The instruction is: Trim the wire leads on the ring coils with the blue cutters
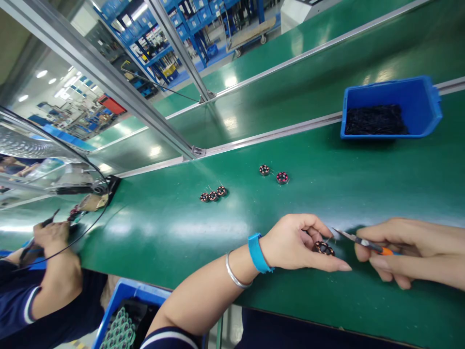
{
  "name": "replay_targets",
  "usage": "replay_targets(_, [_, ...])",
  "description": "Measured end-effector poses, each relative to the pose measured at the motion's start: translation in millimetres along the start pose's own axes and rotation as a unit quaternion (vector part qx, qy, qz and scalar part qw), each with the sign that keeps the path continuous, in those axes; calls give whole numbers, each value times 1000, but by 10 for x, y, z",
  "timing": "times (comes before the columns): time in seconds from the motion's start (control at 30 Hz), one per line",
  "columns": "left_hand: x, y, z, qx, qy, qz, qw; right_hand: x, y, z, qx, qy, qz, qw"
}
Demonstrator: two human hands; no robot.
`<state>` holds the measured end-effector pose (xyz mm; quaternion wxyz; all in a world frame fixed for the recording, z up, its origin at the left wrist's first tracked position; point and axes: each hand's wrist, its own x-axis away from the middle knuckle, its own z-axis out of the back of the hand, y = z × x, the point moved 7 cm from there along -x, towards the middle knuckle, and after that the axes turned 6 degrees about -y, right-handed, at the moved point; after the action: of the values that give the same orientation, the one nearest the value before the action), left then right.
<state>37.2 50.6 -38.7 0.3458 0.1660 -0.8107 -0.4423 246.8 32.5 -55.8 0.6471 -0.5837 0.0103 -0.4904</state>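
Note:
My left hand (296,242), with a blue wristband and a silver bangle above it, grips a small copper-wound motor stator (324,248) between thumb and curled fingers. Thin wire ends stick up from the stator. Facing it from the right, my right hand (403,249) is closed round a slim pointed metal tool (363,242) with an orange and blue handle; its exact kind is unclear. The tool's tip lies close to the left fingertips and wire ends; whether it touches them I cannot tell. Farther back on the green bench lie two stators (282,178) and a row of three stators (213,196).
A blue bin (392,109) holding dark thin pieces stands at the back right. Behind the bench runs an aluminium frame (174,138). At left, a co-worker's hands (53,235) hold a tool. Below the bench edge, another blue bin (125,286) contains green-and-black rings.

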Motion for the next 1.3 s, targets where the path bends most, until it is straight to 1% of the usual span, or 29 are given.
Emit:
replay_targets(0.07, [-3,-7,-1,4,1,-4,1000,-2,-17,-155,-10,-78,-6,997])
replay_targets(0.1, [-3,-7,-6,4,-2,-5,1000,-2,-34,-198,-9,-96,-13,995])
replay_targets(0.13, [-4,-2,-13,3,-5,-5,1000,-3,-60,-216,-5,-100,-20,995])
replay_targets(0.23, [1,28,-27,-7,-8,-6,1000,-8,-164,-224,6,-102,-34,994])
replay_targets(0.3, [7,43,-26,-11,-3,-5,1000,-9,-191,-217,5,-103,-41,994])
replay_targets(0.43, [21,52,-32,-7,-2,-7,1000,-22,-61,-223,-15,-101,-58,993])
replay_targets(0.57, [26,60,-33,-9,-5,-13,1000,-51,85,-245,-30,-97,-37,994])
replay_targets(0.67, [32,59,-5,-15,15,-8,1000,-47,138,-247,-27,-102,-33,994])
replay_targets(0.77, [43,48,11,-13,32,-3,999,-31,136,-232,-30,-100,-30,994])
replay_targets(1.03, [45,49,-40,-10,12,0,1000,-25,138,-241,-32,-98,-33,994])
replay_targets(1.2, [33,89,-55,-21,-2,-22,1000,-26,172,-239,-26,-97,-41,994])
replay_targets(1.3, [31,98,-61,-28,-10,-31,999,-13,174,-248,-27,-99,-33,994])
